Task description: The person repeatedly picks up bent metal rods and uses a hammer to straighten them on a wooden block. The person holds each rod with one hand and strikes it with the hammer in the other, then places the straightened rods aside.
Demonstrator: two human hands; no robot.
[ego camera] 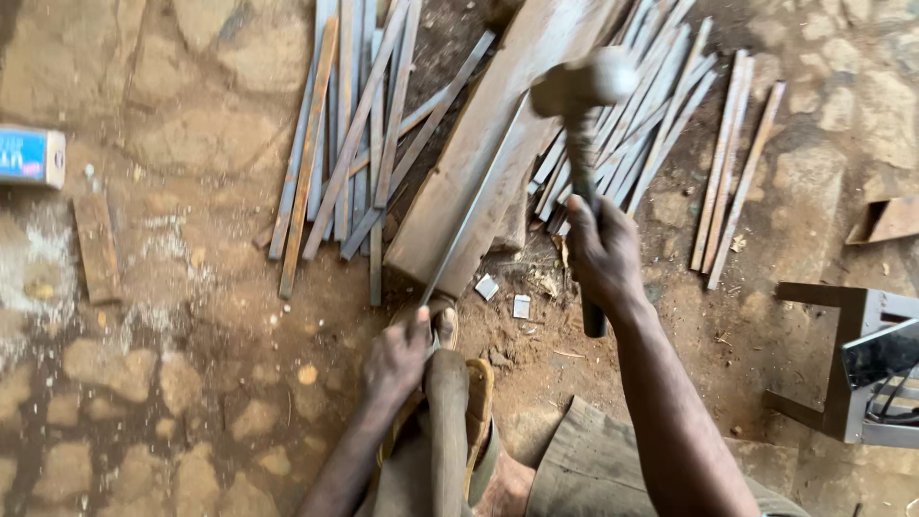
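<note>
A thin metal strip (474,206) is laid lengthwise along the wooden plank (498,134). Its near end is pinched by the left hand (394,356); a hammer (579,91) (raised above the plank) is gripped by the right hand (603,254).

One hammer (579,96), one plank (479,172), two hands (603,254).

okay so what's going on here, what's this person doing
A person crouches over a stone floor. The right hand grips a raised hammer. The left hand steadies a thin metal strip that lies along a wooden plank, by a sandalled foot. More metal strips lie scattered around.
</note>
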